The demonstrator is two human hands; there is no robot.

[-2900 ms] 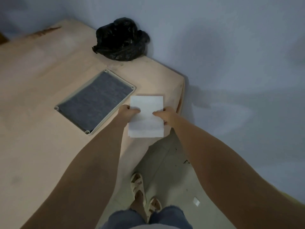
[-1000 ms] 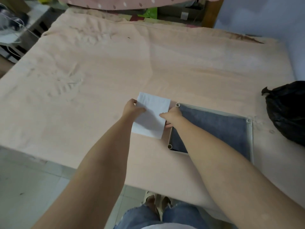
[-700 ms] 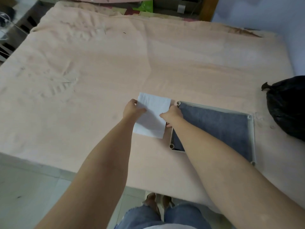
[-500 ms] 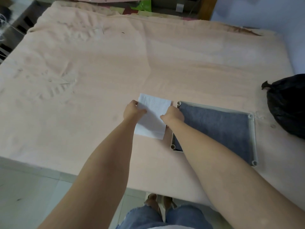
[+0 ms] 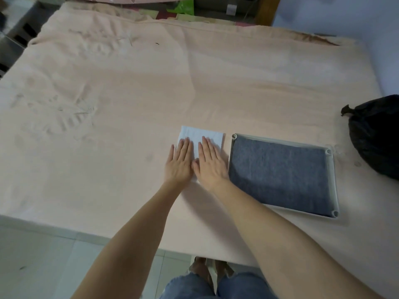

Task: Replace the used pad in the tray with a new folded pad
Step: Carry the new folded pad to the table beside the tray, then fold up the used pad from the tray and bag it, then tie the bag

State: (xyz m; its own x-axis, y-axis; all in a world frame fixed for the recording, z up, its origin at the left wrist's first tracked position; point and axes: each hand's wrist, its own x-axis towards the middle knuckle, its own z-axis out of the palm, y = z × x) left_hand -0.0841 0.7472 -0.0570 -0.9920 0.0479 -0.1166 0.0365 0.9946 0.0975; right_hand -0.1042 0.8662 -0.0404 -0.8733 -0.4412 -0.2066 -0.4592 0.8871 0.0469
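On the peach-covered tabletop [image 5: 108,169], head view: I press the white folded pad [image 5: 200,137] flat under both hands, left hand [image 5: 179,162] and right hand [image 5: 210,164], fingers straight. To their right, nearer my right hand, lies the grey rectangular tray [image 5: 230,156] holding the used dark-grey pad [image 5: 280,175], long axis left-right.

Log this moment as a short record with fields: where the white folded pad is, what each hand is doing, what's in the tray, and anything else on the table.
white folded pad: flat on the table, just left of the tray, not in it
left hand: open, palm down, pressing the pad
right hand: open, palm down, pressing the pad
tray: pale rim, holds a grey pad
black bag: tied, at the table's right edge
swap: not yet done
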